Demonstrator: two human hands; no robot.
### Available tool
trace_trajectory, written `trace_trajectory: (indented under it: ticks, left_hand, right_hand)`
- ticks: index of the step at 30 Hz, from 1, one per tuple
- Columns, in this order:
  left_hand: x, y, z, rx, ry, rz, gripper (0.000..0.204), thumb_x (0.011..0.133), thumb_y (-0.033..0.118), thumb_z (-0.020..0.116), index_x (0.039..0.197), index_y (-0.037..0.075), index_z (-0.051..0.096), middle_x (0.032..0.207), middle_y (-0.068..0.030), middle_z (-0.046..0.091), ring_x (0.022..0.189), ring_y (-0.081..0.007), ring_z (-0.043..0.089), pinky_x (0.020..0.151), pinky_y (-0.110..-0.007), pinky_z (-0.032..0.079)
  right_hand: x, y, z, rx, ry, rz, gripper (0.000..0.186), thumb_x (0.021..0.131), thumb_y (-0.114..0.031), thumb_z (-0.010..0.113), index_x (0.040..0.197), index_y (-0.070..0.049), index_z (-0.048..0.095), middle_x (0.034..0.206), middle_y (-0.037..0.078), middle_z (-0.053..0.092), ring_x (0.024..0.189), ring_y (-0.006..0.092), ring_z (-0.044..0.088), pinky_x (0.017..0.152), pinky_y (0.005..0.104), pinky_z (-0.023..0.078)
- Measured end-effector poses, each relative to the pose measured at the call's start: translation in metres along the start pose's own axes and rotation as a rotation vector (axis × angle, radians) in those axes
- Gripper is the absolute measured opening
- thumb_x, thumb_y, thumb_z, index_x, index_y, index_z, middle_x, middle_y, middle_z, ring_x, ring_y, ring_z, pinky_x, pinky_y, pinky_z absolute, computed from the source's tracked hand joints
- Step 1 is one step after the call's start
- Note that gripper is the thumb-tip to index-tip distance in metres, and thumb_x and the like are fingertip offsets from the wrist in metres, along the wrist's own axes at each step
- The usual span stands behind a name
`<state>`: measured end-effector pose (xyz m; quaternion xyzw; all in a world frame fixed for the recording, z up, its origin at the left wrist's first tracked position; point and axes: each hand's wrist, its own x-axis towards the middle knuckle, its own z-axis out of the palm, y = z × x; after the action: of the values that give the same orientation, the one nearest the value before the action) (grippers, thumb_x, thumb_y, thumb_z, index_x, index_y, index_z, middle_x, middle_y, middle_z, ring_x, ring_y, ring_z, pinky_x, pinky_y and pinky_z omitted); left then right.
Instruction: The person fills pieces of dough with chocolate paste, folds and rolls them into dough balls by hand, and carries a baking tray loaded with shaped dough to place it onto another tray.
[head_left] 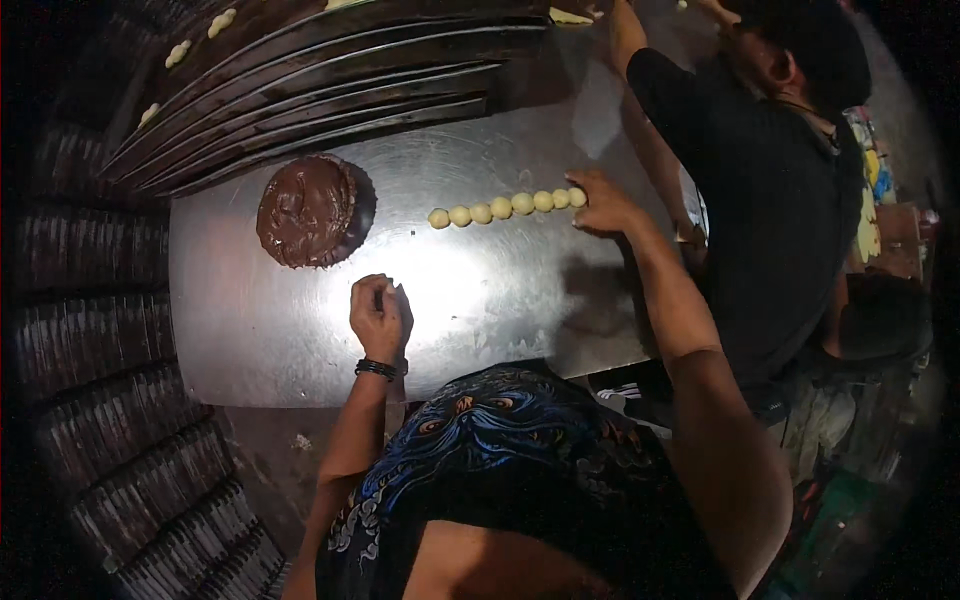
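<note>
A straight row of several small pale-yellow dough balls [501, 208] lies across the metal table [230, 330], each close against its neighbour. At the right end of this row is my right hand [608, 205], its thumb and fingers around the last ball. Left of the row sits a large round mound of glossy brown chocolate-like paste [305, 212]. Just below that mound, near the table's front, my left hand [376, 312] is curled closed over the bare metal. A dark hollow shows between its thumb and fingers, with nothing visible in it.
Stacked dark trays [340, 100] stand along the table's back left, with pale dough pieces [222, 22] on the top. A person in a black shirt [770, 190] works close on my right, arms reaching to the far side. Racks of dark slats [95, 340] line the left.
</note>
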<state>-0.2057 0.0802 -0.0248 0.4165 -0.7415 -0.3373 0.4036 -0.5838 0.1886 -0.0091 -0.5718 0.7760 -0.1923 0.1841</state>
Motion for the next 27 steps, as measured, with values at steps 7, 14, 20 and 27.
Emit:
trace_trajectory:
  ticks: [7,14,20,27]
  left_hand:
    - [0.003,0.0,-0.007,0.017,-0.048,0.032,0.006,0.075,0.008,0.056,0.078,0.002,0.057,0.088,-0.0122,0.058,0.082,-0.0275,0.056,0.071,-0.035,0.045]
    - [0.001,-0.003,-0.013,0.052,-0.096,0.098,0.008,0.074,0.01,0.057,0.078,0.003,0.058,0.089,-0.0114,0.058,0.084,-0.027,0.055,0.071,-0.035,0.045]
    - [0.002,0.0,-0.004,0.129,-0.07,0.079,0.007,0.072,0.008,0.059,0.077,0.003,0.058,0.089,-0.0101,0.058,0.084,-0.0266,0.055,0.071,-0.035,0.046]
    - [0.003,0.007,0.0,0.205,-0.028,0.002,0.013,0.069,0.009,0.061,0.08,0.003,0.059,0.091,-0.0096,0.056,0.08,-0.0251,0.057,0.065,-0.032,0.047]
  right_hand:
    - [-0.001,-0.033,-0.001,-0.033,-0.039,0.249,0.044,0.061,-0.007,0.071,0.104,-0.005,0.06,0.102,0.014,0.056,0.099,0.0298,0.053,0.084,0.0383,0.044]
    - [-0.001,-0.038,-0.037,-0.012,0.105,0.301,0.038,0.06,-0.006,0.072,0.096,-0.008,0.064,0.101,0.014,0.058,0.092,0.0284,0.057,0.084,0.0349,0.046]
    - [0.059,-0.034,-0.008,0.035,0.028,0.056,0.042,0.057,-0.006,0.071,0.097,-0.006,0.062,0.093,0.013,0.058,0.09,0.0283,0.056,0.081,0.0339,0.046]
    - [0.074,-0.055,-0.011,-0.04,-0.525,-0.019,0.077,0.049,-0.029,0.075,0.119,-0.01,0.049,0.113,0.016,0.047,0.108,0.032,0.044,0.092,0.0374,0.037]
